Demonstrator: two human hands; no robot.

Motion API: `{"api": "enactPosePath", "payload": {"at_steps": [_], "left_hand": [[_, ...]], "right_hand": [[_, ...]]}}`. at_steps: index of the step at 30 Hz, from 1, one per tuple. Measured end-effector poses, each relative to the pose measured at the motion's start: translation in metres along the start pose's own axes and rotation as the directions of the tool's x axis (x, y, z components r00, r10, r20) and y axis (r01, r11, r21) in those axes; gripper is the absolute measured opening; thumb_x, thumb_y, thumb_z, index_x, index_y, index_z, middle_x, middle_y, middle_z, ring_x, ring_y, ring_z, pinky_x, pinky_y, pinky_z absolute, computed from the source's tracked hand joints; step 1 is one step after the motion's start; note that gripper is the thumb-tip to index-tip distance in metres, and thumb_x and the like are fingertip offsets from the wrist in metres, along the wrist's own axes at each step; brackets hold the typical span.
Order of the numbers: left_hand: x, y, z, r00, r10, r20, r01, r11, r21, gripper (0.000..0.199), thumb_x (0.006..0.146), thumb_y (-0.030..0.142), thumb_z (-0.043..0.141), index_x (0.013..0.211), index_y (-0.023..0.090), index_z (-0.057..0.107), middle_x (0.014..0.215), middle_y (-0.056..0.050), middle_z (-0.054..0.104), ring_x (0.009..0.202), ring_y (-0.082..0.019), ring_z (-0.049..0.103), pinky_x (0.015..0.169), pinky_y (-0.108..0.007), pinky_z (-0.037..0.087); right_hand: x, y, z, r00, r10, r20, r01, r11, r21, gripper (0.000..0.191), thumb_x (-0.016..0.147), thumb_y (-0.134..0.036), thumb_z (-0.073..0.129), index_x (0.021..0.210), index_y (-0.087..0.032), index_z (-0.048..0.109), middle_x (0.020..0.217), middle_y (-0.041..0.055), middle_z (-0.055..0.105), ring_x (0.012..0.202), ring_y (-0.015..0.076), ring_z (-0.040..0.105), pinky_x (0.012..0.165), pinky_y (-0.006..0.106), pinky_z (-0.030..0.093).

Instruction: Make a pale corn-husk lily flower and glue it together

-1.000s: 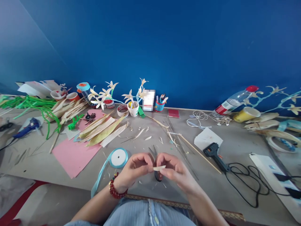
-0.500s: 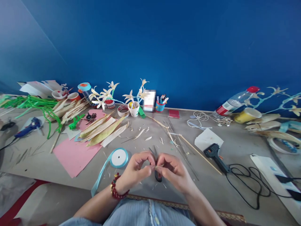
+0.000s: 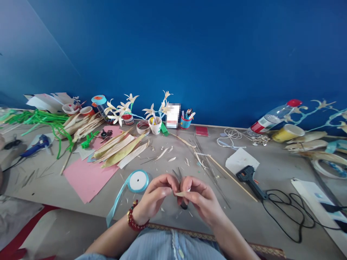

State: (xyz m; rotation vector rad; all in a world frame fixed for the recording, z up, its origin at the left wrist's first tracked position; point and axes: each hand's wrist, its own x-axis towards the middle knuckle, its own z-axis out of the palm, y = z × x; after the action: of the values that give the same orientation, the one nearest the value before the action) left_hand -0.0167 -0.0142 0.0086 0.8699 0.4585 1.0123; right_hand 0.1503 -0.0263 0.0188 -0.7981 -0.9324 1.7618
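Between my two hands is a small pale strip of corn husk [image 3: 180, 194]. My right hand [image 3: 202, 198] pinches it between thumb and fingertips. My left hand [image 3: 157, 195], wearing a red bead bracelet, is closed at the strip's other end, its thumb and forefinger on the tip. Under my hands a pair of scissors [image 3: 184, 206] lies on the table, partly covered by my fingers, its blades pointing away from me. Left of my hands rests a spool of light blue ribbon [image 3: 138, 181], with a loose tail toward the table edge.
Corn husks [image 3: 127, 151] lie on pink paper [image 3: 89, 178] at left. Thin wires [image 3: 214, 173] and a stick [image 3: 233, 177] lie right of centre. A black glue gun [image 3: 251, 182] with a looped cord is further right. Husk flowers [image 3: 124, 108] stand along the wall.
My fingertips have drawn slightly apart, and the left thumb has shifted up and left. More of the husk strip now shows between my hands.
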Motion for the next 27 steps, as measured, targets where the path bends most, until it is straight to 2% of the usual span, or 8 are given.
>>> {"api": "enactPosePath", "payload": {"at_steps": [4,6,9,13,16,19,22,27], "left_hand": [[-0.001,0.007,0.0,1.0,-0.004,0.007,0.002,0.967,0.256,0.017,0.083,0.03,0.067,0.079,0.014,0.063,0.079,-0.005,0.06,0.072,-0.017,0.057,0.071,-0.03,0.045],[0.0,0.008,0.001,1.0,-0.009,-0.004,0.01,0.956,0.292,0.017,0.082,0.028,0.068,0.075,0.014,0.061,0.075,-0.004,0.059,0.071,-0.016,0.055,0.07,-0.028,0.043],[0.002,0.005,0.004,1.0,-0.025,0.001,0.025,0.979,0.2,0.02,0.081,0.03,0.069,0.073,0.014,0.059,0.071,-0.003,0.057,0.067,-0.015,0.054,0.066,-0.027,0.042],[0.005,0.0,0.006,0.999,-0.042,-0.012,0.041,0.998,-0.054,0.023,0.078,0.033,0.069,0.069,0.015,0.057,0.065,0.0,0.052,0.059,-0.015,0.054,0.058,-0.027,0.042],[0.006,0.001,0.004,1.0,-0.016,-0.024,0.012,0.985,-0.17,0.021,0.08,0.033,0.063,0.069,0.016,0.057,0.065,0.0,0.05,0.062,-0.018,0.057,0.062,-0.032,0.046],[0.003,0.007,0.004,1.0,0.023,-0.012,-0.024,0.999,-0.042,0.02,0.083,0.033,0.063,0.078,0.014,0.063,0.075,-0.005,0.058,0.07,-0.02,0.06,0.071,-0.034,0.046],[0.0,0.011,0.006,0.999,0.007,0.035,-0.011,0.995,0.097,0.02,0.084,0.032,0.067,0.082,0.013,0.065,0.077,-0.006,0.061,0.071,-0.017,0.058,0.069,-0.03,0.044],[0.002,0.01,0.007,1.0,0.002,0.021,-0.004,0.995,0.104,0.021,0.086,0.031,0.067,0.074,0.014,0.062,0.071,-0.003,0.057,0.068,-0.015,0.056,0.067,-0.028,0.044]], "right_hand": [[-0.002,-0.003,0.0,0.999,-0.032,-0.011,0.03,0.986,-0.163,0.025,0.078,-0.032,0.074,0.067,-0.018,0.058,0.067,-0.0013,0.055,0.058,0.0127,0.053,0.054,0.024,0.04],[-0.003,-0.002,0.0,0.999,-0.04,-0.024,0.035,0.978,-0.203,0.026,0.079,-0.033,0.074,0.066,-0.018,0.057,0.067,-0.0011,0.056,0.057,0.0121,0.051,0.053,0.024,0.039],[-0.004,0.003,0.0,0.998,-0.054,-0.045,0.047,0.987,-0.151,0.026,0.078,-0.033,0.075,0.066,-0.019,0.057,0.065,-0.002,0.054,0.058,0.0125,0.053,0.053,0.024,0.039],[-0.004,0.006,0.002,0.996,-0.082,-0.044,0.082,0.997,0.004,0.023,0.077,-0.032,0.075,0.066,-0.02,0.058,0.063,-0.0025,0.053,0.058,0.0138,0.055,0.054,0.025,0.042],[-0.003,0.001,0.002,0.991,-0.129,-0.032,0.13,0.99,0.049,0.024,0.078,-0.032,0.074,0.064,-0.021,0.057,0.061,-0.0028,0.051,0.055,0.0139,0.052,0.058,0.028,0.048],[-0.002,0.0,0.0,0.986,-0.166,-0.024,0.165,0.986,-0.031,0.023,0.08,-0.033,0.074,0.067,-0.02,0.06,0.064,-0.0016,0.052,0.059,0.015,0.054,0.058,0.029,0.048],[-0.003,0.003,-0.001,0.984,-0.175,-0.015,0.173,0.982,-0.081,0.02,0.083,-0.032,0.072,0.072,-0.02,0.06,0.068,-0.0004,0.055,0.061,0.015,0.056,0.055,0.026,0.044],[-0.007,0.0,-0.002,0.993,-0.119,0.023,0.121,0.98,-0.157,0.02,0.084,-0.036,0.07,0.077,-0.019,0.06,0.073,0.0014,0.057,0.067,0.0168,0.058,0.058,0.027,0.044]]}}
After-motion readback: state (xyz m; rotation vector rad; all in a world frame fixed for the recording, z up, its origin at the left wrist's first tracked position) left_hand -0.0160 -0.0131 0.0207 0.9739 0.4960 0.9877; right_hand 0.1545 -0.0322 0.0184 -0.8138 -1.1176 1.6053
